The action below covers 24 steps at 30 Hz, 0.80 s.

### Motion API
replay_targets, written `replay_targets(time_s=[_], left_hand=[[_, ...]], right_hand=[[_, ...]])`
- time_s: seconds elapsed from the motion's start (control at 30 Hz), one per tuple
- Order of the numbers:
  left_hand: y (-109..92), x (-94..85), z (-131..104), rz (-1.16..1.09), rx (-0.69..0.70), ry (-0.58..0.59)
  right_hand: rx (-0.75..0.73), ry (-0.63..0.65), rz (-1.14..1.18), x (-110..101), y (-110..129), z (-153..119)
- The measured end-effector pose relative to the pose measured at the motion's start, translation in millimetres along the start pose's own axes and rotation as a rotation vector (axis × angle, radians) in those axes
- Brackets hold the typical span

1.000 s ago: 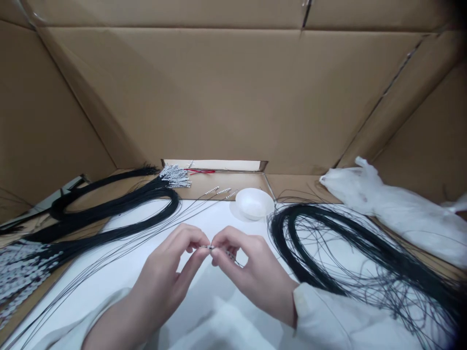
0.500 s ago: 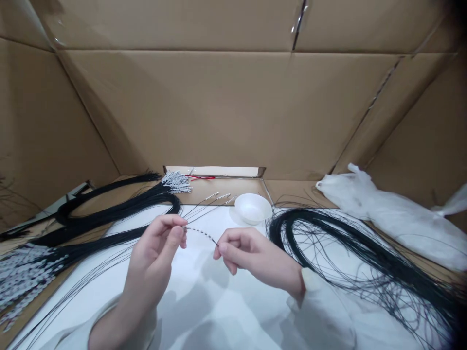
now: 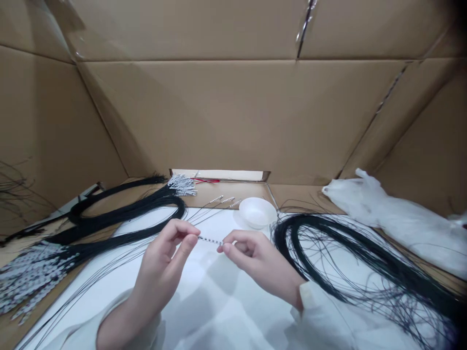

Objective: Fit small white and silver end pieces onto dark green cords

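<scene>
Above the white sheet [image 3: 120, 282], the left hand [image 3: 166, 270] and right hand [image 3: 260, 265] pinch opposite ends of a short beaded strand [image 3: 210, 240], fingertips closed over both tips, hiding them; its individual beads are too small to make out clearly.

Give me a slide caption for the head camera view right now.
Left hand and right hand holding a beaded strand between them, near a white bowl.
</scene>
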<state>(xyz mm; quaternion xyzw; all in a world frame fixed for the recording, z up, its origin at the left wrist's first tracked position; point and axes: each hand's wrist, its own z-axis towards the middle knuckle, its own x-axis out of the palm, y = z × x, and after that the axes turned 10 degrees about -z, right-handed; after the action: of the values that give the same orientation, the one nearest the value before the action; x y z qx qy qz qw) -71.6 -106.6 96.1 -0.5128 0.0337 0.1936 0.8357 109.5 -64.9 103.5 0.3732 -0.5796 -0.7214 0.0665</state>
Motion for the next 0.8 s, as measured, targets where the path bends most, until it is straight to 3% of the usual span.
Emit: replay_targets(time_s=[0.27,0.37,0.47,0.6,0.7,0.8], left_hand=[[1,21.9,-18,-0.289,-0.083,0.234],[-6,24.9,-16,-0.539,-0.155,0.235],[-13,12.9,-4,-0.818,-0.189,0.154],[-34,-37.0,15,-0.893,-0.12,-0.048],[-57,-94.4,24,-0.754,0.073,-0.255],[-82,-151.1,29,-0.597,0.151,-0.402]], right_hand=[[0.068,0.099,0.179,25,-9,1],[0.07,0.155,0.171,31,-8,0],[0.064,0.101,0.102,23,-3,0],[0.092,-0.001,-0.094,-6,1,1],[0.115,-0.086,-0.259,-32,-3,2],[0.059,-0.196,-0.394,-52,-10,3]])
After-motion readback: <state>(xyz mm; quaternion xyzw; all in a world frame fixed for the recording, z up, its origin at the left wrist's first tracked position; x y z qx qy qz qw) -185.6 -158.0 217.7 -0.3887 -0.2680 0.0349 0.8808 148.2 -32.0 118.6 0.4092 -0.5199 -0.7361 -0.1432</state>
